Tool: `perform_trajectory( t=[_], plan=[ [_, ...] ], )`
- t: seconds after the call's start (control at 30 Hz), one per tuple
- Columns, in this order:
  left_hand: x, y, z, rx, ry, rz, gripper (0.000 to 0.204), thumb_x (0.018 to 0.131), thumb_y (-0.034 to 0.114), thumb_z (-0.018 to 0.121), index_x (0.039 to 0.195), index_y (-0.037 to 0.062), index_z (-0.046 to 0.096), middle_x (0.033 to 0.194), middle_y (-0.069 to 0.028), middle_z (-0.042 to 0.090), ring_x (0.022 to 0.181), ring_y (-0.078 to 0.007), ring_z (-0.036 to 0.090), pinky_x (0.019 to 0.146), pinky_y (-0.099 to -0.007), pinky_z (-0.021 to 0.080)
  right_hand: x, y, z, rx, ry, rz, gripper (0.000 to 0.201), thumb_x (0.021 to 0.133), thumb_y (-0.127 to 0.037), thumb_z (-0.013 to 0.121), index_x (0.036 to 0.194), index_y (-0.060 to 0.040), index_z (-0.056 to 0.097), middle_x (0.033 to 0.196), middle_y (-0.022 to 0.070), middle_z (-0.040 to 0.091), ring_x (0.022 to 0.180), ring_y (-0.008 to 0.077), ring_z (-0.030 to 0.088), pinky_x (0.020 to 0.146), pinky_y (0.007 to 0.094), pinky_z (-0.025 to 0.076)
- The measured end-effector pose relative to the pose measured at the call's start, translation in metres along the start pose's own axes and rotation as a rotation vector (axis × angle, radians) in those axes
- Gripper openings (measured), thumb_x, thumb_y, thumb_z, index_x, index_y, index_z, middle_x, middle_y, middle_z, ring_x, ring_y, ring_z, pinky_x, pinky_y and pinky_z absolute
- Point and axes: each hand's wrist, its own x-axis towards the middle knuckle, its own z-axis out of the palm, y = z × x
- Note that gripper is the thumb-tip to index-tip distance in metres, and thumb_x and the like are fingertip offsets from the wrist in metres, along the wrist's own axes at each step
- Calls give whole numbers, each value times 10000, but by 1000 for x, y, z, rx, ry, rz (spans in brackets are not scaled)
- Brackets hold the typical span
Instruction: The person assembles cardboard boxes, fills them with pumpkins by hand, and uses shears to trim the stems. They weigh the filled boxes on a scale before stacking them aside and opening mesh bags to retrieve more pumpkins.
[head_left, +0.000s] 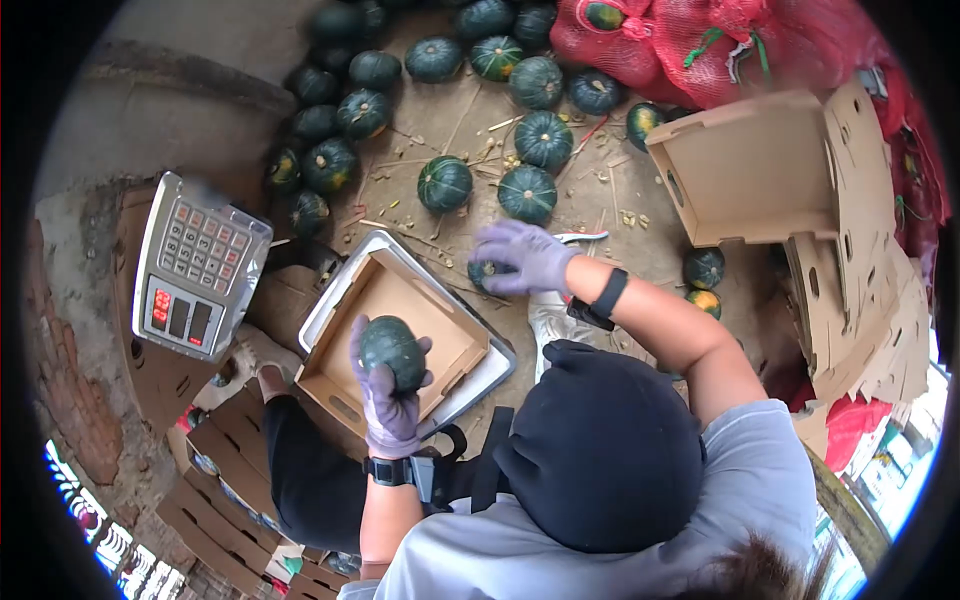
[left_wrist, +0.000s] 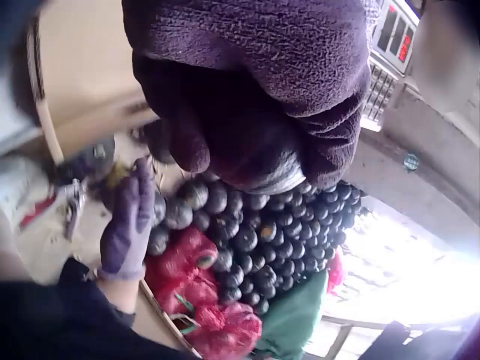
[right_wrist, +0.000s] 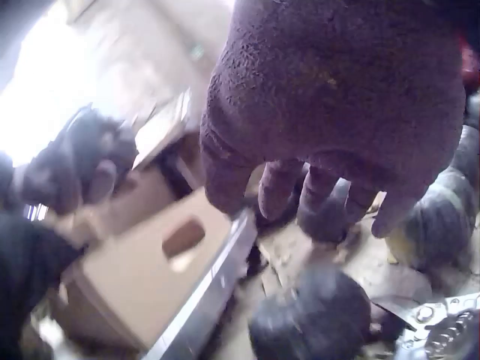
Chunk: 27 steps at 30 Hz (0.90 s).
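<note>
The left hand (head_left: 392, 412), in a purple-grey glove, grips a dark green squash (head_left: 391, 353) above an open cardboard box (head_left: 448, 325). Seen from the left wrist, the gloved left hand (left_wrist: 262, 56) curls round the shaded squash (left_wrist: 262, 154). The gloved right hand (head_left: 525, 257) is over the floor right of the box, fingers spread beside and partly over another squash (head_left: 481, 272). In the right wrist view the right hand (right_wrist: 337, 97) has its fingers hanging apart, with a blurred squash (right_wrist: 309, 315) below them and metal shears (right_wrist: 442, 322) beside it.
The box sits on a scale platform (head_left: 498, 366); the scale's keypad display (head_left: 200, 262) stands left. Many squashes (head_left: 435, 60) lie on the floor beyond. Red mesh sacks (head_left: 690, 50) are at the upper right, above stacked cardboard boxes (head_left: 845, 240). More cardboard (head_left: 225, 445) lies lower left.
</note>
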Motion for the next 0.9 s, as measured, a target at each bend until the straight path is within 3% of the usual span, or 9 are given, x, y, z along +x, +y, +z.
perform_trajectory(
  t=[0.17, 0.33, 0.4, 0.53, 0.57, 0.67, 0.73, 0.83, 0.9],
  plan=[
    [3, -36, -118, 671, 381, 99, 741, 837, 228, 753, 1469, 118, 382, 1357, -127, 485, 1232, -295, 517, 998, -391, 487, 13, 1, 43, -181, -23, 201, 703, 714, -376, 775, 1363, -260, 530, 1366, 139, 465, 1272, 345, 461, 1037, 539, 415],
    [10, -19, -120, 1495, 297, 348, 803, 787, 198, 776, 1478, 78, 383, 1499, -171, 365, 1389, -341, 346, 1164, -442, 265, 8, -2, 9, 2246, 108, 275, 646, 880, -415, 686, 1426, -176, 437, 1383, 86, 516, 1175, 275, 601, 946, 448, 556],
    [13, -3, -72, 1495, 278, 464, 824, 790, 192, 767, 1498, 72, 363, 1536, -188, 322, 1453, -352, 254, 1188, -454, 202, 7, -15, -6, 2303, 89, 133, 659, 899, -436, 662, 1444, -158, 417, 1377, 96, 521, 1202, 265, 581, 984, 439, 524],
    [13, -4, 29, 203, -154, 141, 850, 972, 421, 544, 1590, 137, 34, 1593, -169, 225, 1482, -303, 212, 1208, -496, 143, 4, -68, -42, 1360, 90, -171, 518, 989, -382, 548, 1408, -85, 484, 1359, 99, 536, 1275, 230, 513, 1063, 388, 431],
    [14, -4, 47, 170, -247, 135, 796, 961, 405, 564, 1582, 152, 135, 1584, -143, 247, 1438, -310, 301, 1118, -510, 360, -2, -63, -42, 1019, 57, -448, 442, 1023, -311, 507, 1382, -54, 519, 1375, 98, 524, 1298, 220, 490, 1081, 359, 410],
    [20, -19, 19, 146, 48, -27, 605, 950, 414, 579, 1486, 212, 381, 1493, -87, 375, 1311, -253, 457, 681, -351, 609, -56, -56, -47, 1577, -117, 51, 414, 1033, -315, 499, 1347, -52, 560, 1351, 94, 540, 1276, 195, 496, 1063, 335, 414],
    [23, -25, -20, -43, 157, -190, 603, 919, 284, 639, 1470, 245, 396, 1451, -82, 414, 1307, -234, 456, 697, -331, 594, -95, -39, -4, 767, 584, 244, 408, 1037, -304, 487, 1358, -60, 551, 1259, 101, 629, 1147, 200, 592, 1031, 345, 445],
    [34, -43, -72, 284, 170, -30, 639, 891, 207, 660, 1471, 190, 391, 1433, -137, 428, 1324, -277, 443, 892, -389, 533, -214, -1, 60, 90, 722, 730, 326, 1012, -232, 510, 1261, -44, 604, 1137, 87, 671, 1010, 202, 613, 922, 337, 488],
    [45, -46, -82, 731, 58, 228, 628, 890, 152, 623, 1473, 138, 391, 1435, -158, 435, 1335, -304, 439, 1005, -408, 473, -276, 22, 73, 632, 1291, 1069, 244, 982, -203, 529, 1149, -48, 618, 971, 99, 623, 821, 171, 537, 755, 317, 479]
  ],
)
